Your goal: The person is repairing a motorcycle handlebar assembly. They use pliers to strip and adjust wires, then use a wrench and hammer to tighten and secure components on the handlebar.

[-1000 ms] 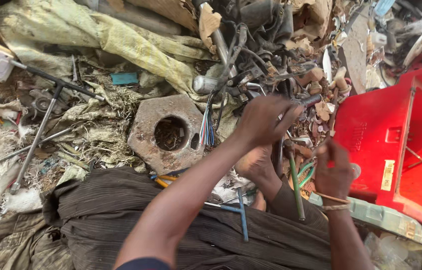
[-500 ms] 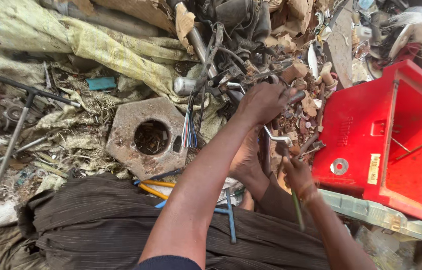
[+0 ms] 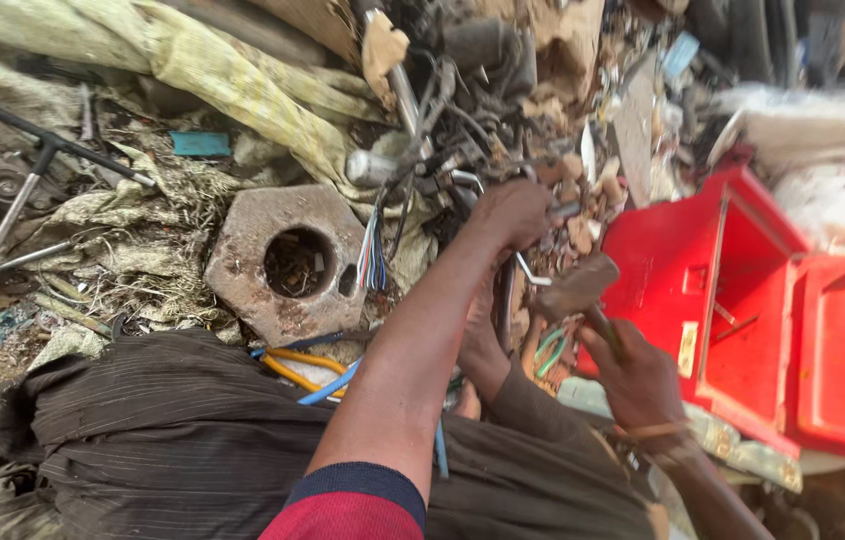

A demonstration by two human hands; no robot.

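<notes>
— What is nearest?

— A dark striped cloth [image 3: 193,450] over the lap, with orange and blue cables [image 3: 308,372] poking out from its edge. Just past it, the right hand [image 3: 643,385] has its fingers wrapped tight round the handle of a brown, worn-headed hammer [image 3: 578,287], the head raised and tilted.

— And the other hand?

— The left hand [image 3: 513,213] lies a little farther out. Its fingers are curled closed over part of a tangled bundle of dark metal rods and wires [image 3: 463,120] that rests on the littered ground. I cannot tell exactly which piece it grips.

— So which step is this?

— I judge it a striking stage: one hand pins the scrap and the hammer hangs just beside that hand, close above the tangle.

— What does a blow call for?

— A firm hold on the bundle, and a hammer path that clears the left knuckles, since head and fingers are so near.

— What lies around them?

— To the left, a rusty block with a round hole [image 3: 288,265] and a bunch of coloured wires [image 3: 371,255] beside it. To the right, a red plastic crate [image 3: 743,300], open. Farthest off, a crumpled yellow-green cloth [image 3: 243,90].
</notes>
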